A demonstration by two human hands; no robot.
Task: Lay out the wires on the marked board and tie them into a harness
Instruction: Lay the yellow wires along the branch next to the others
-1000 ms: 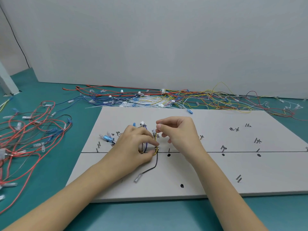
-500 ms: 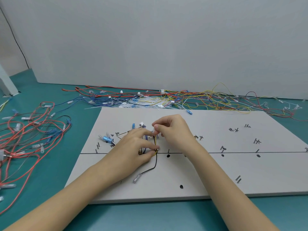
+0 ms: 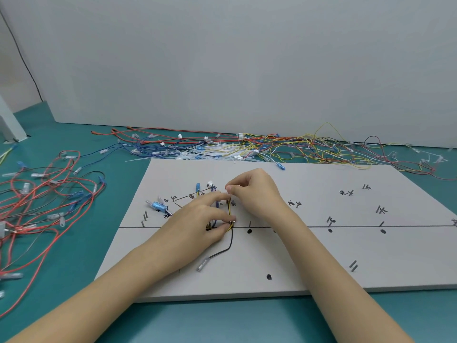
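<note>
The white marked board (image 3: 309, 253) lies flat on the teal table, with a drawn line and black marks across it. A small wire bundle (image 3: 230, 214) of yellow, black and blue wires runs over the line left of centre. My left hand (image 3: 200, 224) pinches this bundle at the line between thumb and fingers. My right hand (image 3: 254, 191) sits just above it, fingertips pinched on something small at the bundle's upper end; what it is I cannot make out. A black wire with a clear terminal (image 3: 203, 264) trails toward me. Blue connectors (image 3: 158, 206) lie on the board's left part.
A long tangle of red, blue, yellow and white wires (image 3: 272, 147) lies along the wall behind the board. A heap of red and black wires (image 3: 44, 201) covers the table to the left. A white post (image 3: 10, 125) stands at the far left.
My right hand has drifted left and closer to my left hand's fingertips. My left hand keeps its pinch on the bundle at the line.
</note>
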